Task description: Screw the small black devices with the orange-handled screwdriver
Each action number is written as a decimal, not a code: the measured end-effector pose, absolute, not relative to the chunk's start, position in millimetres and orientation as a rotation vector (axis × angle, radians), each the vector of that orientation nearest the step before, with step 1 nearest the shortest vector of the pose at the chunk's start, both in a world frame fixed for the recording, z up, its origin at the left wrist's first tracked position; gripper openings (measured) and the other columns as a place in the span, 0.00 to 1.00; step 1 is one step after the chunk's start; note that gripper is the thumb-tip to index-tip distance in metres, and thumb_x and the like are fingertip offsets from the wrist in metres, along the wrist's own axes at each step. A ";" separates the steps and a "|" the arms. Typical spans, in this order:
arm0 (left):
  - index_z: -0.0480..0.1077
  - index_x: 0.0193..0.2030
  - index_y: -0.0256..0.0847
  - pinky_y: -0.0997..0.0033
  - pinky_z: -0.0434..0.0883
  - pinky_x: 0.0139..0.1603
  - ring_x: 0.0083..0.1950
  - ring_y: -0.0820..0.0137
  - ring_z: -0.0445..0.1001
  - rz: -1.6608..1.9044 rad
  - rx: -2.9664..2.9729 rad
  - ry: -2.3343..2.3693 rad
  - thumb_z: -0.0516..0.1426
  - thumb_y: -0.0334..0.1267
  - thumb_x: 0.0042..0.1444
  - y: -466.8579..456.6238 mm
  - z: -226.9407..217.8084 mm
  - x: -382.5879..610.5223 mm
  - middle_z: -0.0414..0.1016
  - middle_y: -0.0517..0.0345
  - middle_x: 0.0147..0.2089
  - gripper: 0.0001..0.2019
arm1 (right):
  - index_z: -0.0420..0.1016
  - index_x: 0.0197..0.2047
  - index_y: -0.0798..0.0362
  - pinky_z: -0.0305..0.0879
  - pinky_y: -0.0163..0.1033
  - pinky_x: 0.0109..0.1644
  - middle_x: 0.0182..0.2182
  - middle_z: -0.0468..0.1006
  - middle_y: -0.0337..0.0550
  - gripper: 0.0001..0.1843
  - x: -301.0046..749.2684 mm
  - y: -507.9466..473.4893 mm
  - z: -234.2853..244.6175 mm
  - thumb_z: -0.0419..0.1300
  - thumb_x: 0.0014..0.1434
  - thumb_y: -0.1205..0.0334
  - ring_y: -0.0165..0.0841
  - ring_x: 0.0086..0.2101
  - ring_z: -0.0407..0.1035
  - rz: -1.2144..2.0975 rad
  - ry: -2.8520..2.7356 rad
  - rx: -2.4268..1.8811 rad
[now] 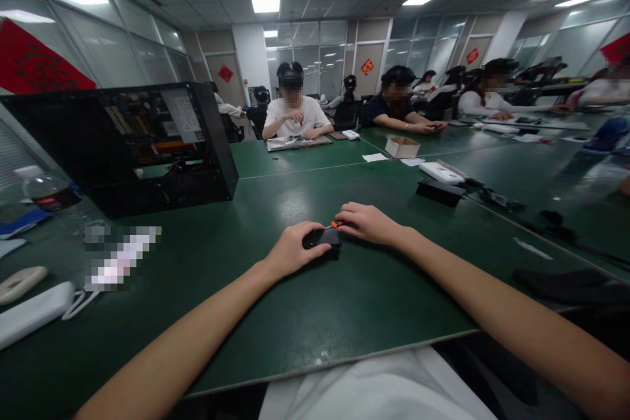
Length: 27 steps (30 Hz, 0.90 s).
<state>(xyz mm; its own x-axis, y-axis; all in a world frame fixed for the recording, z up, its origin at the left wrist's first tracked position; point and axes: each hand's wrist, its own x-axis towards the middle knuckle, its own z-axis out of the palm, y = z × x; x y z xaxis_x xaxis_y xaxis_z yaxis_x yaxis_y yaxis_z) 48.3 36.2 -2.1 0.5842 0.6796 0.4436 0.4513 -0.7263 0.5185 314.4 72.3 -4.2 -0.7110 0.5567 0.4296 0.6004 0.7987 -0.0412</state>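
My left hand point(290, 248) is closed around a small black box-shaped part point(325, 239) on the green table, thumb along its near side and fingers over its far end. My right hand point(367, 223) pinches a small screwdriver point(335, 225) with an orange handle. Its thin metal shaft points left and reaches the top of the black part. Whether the tip sits in a screw is too small to tell.
An opened black computer case point(211, 144) stands at the left, near a plastic bottle point(49, 193). A white power bank-like object point(37, 312) lies at the near left. Further right are another black part point(440, 192), a white power strip point(441, 173) and a small box point(402, 147). Several people sit beyond.
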 end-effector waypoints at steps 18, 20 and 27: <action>0.73 0.57 0.40 0.59 0.72 0.58 0.54 0.58 0.78 0.949 2.436 0.882 0.67 0.45 0.55 40.1 -1.9 42.9 0.79 0.48 0.55 0.24 | 0.78 0.55 0.52 0.64 0.37 0.37 0.37 0.79 0.48 0.20 307.5 62.8 0.2 0.49 0.72 0.54 0.35 0.35 0.72 -0.288 -2.592 -0.814; 0.73 0.58 0.40 0.59 0.72 0.57 0.54 0.57 0.77 0.841 2.445 0.879 0.69 0.47 0.52 43.2 1.3 34.7 0.79 0.48 0.56 0.27 | 0.78 0.54 0.50 0.62 0.37 0.35 0.36 0.79 0.48 0.21 307.8 61.8 2.4 0.47 0.73 0.53 0.35 0.35 0.72 -0.470 -2.589 -0.828; 0.78 0.48 0.39 0.66 0.73 0.46 0.42 0.61 0.79 0.726 2.359 1.017 0.67 0.48 0.53 52.2 4.3 21.2 0.83 0.56 0.43 0.20 | 0.78 0.53 0.51 0.61 0.38 0.35 0.35 0.79 0.47 0.23 303.2 63.5 -1.8 0.44 0.74 0.55 0.34 0.35 0.71 -0.587 -2.572 -0.810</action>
<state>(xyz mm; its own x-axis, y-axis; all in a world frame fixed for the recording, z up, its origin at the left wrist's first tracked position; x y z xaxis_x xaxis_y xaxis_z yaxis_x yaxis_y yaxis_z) 21.2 52.2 4.3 0.5858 0.7602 0.2810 0.5128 -0.6161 0.5978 303.2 63.5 -1.8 -0.7619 0.4482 0.4675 0.6067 0.7467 0.2728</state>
